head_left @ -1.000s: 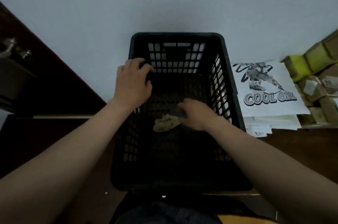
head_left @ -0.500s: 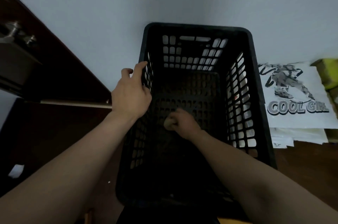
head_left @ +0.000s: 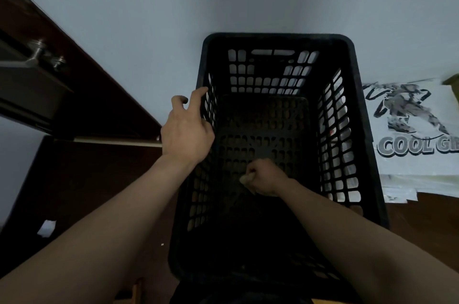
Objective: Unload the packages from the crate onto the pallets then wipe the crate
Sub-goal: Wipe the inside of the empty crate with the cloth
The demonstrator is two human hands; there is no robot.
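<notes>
Wiping step. The black perforated plastic crate (head_left: 273, 39), standing against the pale wall, holds no packages; its lattice bottom looks dull and brownish. Your right hand (head_left: 267, 177) clutches a small pale crumpled cloth (head_left: 244, 178) near the bottom's middle. Your left hand (head_left: 186, 131), fingers spread, rests against the crate's left wall. Next, carry the cloth to the corners and side walls, pressing firmly.

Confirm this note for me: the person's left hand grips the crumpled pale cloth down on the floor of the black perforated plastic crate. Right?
Wrong hand. The head view shows the right hand gripping the crumpled pale cloth down on the floor of the black perforated plastic crate; the left hand is up by the crate's left wall, fingers spread, holding nothing.
</notes>
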